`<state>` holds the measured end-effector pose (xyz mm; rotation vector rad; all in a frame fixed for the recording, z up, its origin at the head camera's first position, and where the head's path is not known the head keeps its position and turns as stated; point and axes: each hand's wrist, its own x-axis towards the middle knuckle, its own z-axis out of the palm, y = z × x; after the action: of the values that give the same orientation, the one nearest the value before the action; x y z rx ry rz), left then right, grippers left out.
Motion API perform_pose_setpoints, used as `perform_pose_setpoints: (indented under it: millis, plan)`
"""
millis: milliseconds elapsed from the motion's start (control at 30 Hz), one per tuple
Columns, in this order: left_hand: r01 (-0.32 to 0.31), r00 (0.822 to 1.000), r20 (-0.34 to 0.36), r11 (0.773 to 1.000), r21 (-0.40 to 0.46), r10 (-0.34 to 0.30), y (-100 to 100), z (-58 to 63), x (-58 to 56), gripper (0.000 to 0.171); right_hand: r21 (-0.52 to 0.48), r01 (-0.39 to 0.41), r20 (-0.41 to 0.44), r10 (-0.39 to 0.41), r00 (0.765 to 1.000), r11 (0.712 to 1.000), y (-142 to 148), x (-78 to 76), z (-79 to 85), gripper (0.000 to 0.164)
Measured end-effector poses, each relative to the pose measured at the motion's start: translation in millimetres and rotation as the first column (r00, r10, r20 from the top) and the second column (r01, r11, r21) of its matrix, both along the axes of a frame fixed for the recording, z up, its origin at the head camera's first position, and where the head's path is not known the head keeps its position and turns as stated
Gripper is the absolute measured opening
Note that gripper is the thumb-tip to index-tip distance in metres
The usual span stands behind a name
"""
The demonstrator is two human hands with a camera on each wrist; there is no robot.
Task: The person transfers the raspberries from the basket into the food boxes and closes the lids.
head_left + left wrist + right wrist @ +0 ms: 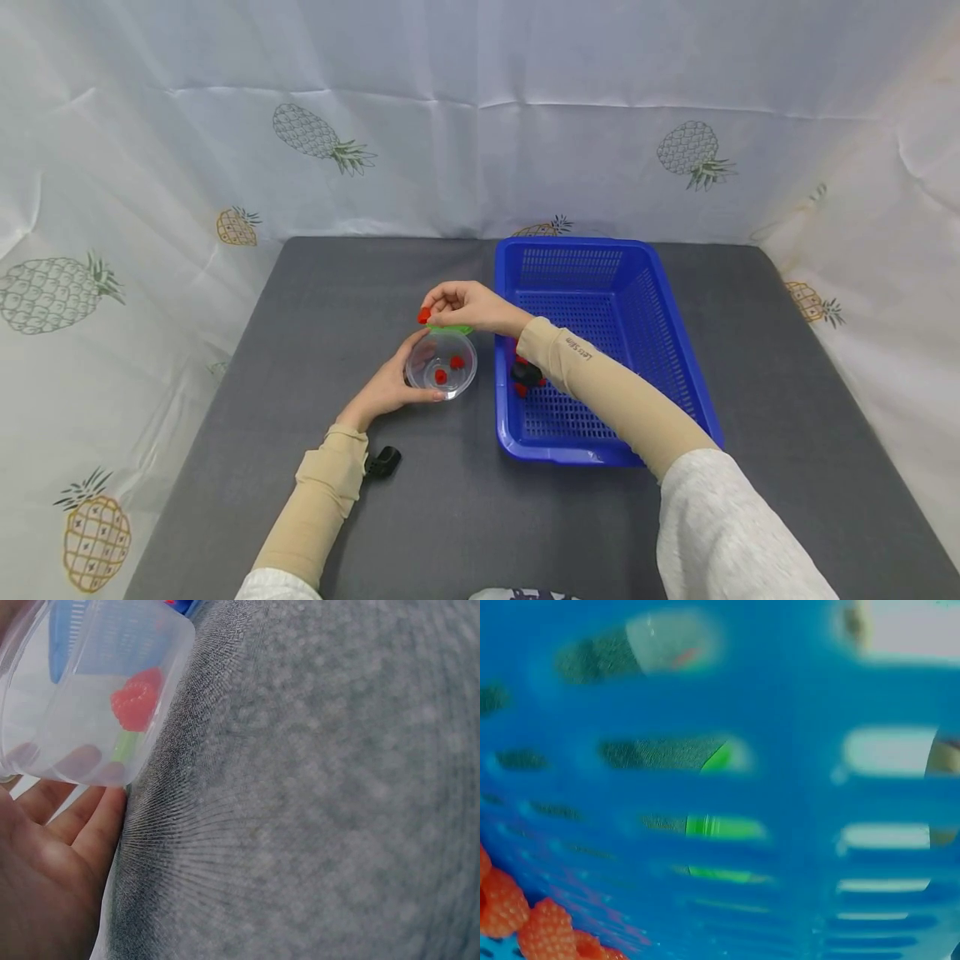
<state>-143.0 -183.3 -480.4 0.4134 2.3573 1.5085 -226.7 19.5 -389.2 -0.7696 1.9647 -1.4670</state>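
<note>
In the head view my left hand (pixel 390 383) grips a clear round plastic tub (pixel 461 385), thumb on the near side and fingers on the far side. Two red raspberries (pixel 441 377) lie inside it. Just beyond the tub, my right hand (pixel 476 307) pinches another raspberry (pixel 424 316) between thumb and fingers. Below that hand a green lid (pixel 461 329) is partly hidden. The left wrist view shows the tub (pixel 45 712) tilted against my left hand (pixel 60 862), with a raspberry (pixel 135 703) through its wall. My right hand is not recognisable in the right wrist view.
A blue slotted basket (pixel 678 333) stands right of the tub, under my right forearm. More raspberries (pixel 521 389) lie along its left side; the right wrist view shows several raspberries (pixel 546 930) by the basket wall (pixel 795 697). A grey table (pixel 450 517) meets patterned white cloth (pixel 480 167).
</note>
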Motion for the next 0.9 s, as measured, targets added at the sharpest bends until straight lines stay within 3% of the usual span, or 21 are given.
perform_pose_setpoints:
  millis: [167,333,567,733,800,900]
  plan:
    - [-0.03,0.999,0.019,0.999,-0.036,0.031,0,-0.7,-0.2,0.105,0.055,-0.109,-0.053,0.112,0.992,0.993,-2,-0.7,-1.8,0.026]
    - [-0.033,0.999,0.029,0.999,-0.039,0.035,-1,-1.3,-0.7,0.105,0.151,-0.138,-0.128,0.158,0.979,0.979,-5,-3.0,-4.0,0.023]
    - [-0.03,0.999,0.04,0.998,-0.052,0.033,-1,-2.1,-1.2,0.106,0.292,-0.191,-0.219,0.26,0.94,0.937,-10,-5.0,-5.7,0.021]
    - [-0.011,0.999,0.049,0.998,-0.065,0.014,5,25.8,8.6,0.101,0.351,-0.188,-0.25,0.285,0.925,0.917,-11,-4.7,-6.5,0.022]
    - [-0.009,0.998,0.055,0.998,-0.069,0.013,6,28.3,9.3,0.101,0.386,-0.189,-0.269,0.306,0.913,0.903,-12,-4.9,-7.5,0.023]
    - [-0.019,0.998,0.055,0.997,-0.074,0.023,3,12.6,3.5,0.105,0.437,-0.189,-0.304,0.343,0.889,0.879,-13,-5.1,-8.1,0.025]
